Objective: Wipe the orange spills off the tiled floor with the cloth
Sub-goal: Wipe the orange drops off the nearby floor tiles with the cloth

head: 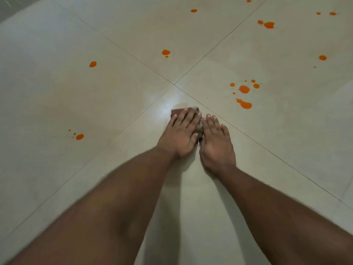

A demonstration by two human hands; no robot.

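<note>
From the head camera, both bare forearms reach forward over the tiled floor (114, 88), and the two hands lie flat, side by side, just below the point where four tiles meet.

The left hand (179, 133) lies palm down on the cloth (176, 112). Its fingers (188, 116) are straight and held close together, pressing down; they curl round nothing. The cloth is a small reddish-brown piece, mostly hidden beneath this hand. A strip of it shows past the fingertips on the far side, and a crumpled edge shows in the narrow gap between the two hands.

The right hand (216, 142) is also palm down, fingers straight and close together, with the thumb side against that crumpled edge. Whether the rest of the cloth reaches under this hand cannot be told.

The orange spills (244, 89) lie scattered apart from the hands. The largest cluster sits on the tile to the right of the joint, beyond the right hand's fingertips. Single drops lie on the far tile and on the left tile, and a small group lies near the left edge of the view. More drops lie toward the far right corner. The tile just beyond the cloth shows a wet, shiny patch.
</note>
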